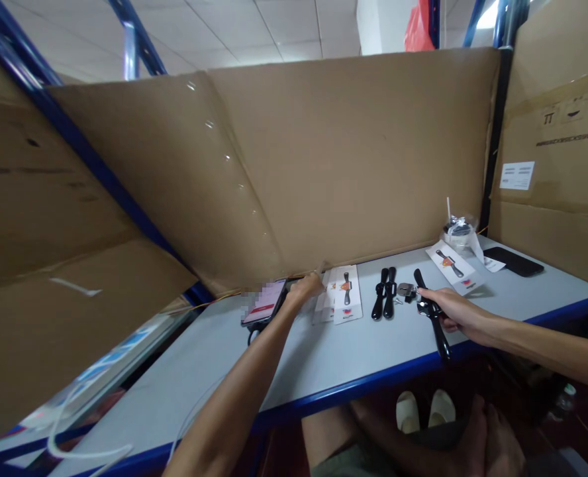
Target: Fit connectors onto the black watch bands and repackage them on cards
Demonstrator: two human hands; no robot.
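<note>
My left hand (304, 289) reaches forward and rests at the right edge of a smartphone (265, 302) with a lit pink screen, fingers curled against it. My right hand (447, 309) is closed around a black watch strap (432, 313) that runs from the table top past its front edge. A small metal watch body (406, 290) lies just left of that hand. Two more black straps (385, 301) lie side by side in the middle. White packaging cards (342, 301) sit between the straps and my left hand.
A large cardboard sheet (324, 165) walls the back of the grey table (324, 361). Another card (453, 266), a bagged item (457, 232) and a dark phone (513, 261) lie at the right. Cardboard boxes (557, 152) stand far right. White shoes (426, 409) show under the table.
</note>
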